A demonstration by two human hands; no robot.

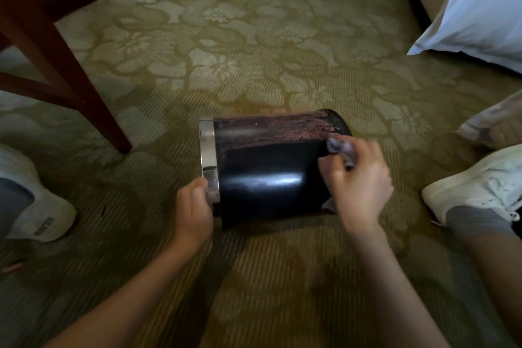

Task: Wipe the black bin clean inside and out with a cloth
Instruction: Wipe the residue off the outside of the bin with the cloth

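**Floral carpet, bin on its side, both hands on it**

Olive-green carpet (254,37) with a pale flower pattern fills the floor, and the black bin (268,178) lies on its side in the middle of it, between the person's two white sneakers, one at the left (36,206) and one at the right (474,183). Its mouth, ringed by a silver rim band (207,150), points left and its base points right.

The left hand (195,212) grips the near part of that band, with the fingers curled over the edge (how far they reach inside is hidden).

The right hand (358,178) is clenched round a bunched greyish cloth (339,147) and presses it against the bin's outer wall close to the base end. A pale corner of the cloth shows under the palm.

The upper strip of the wall looks dull and speckled reddish, while the part below it is glossy black with a highlight.

A dark wooden furniture leg (65,65) stands at the left, and a white pillow (480,8) lies at the upper right.
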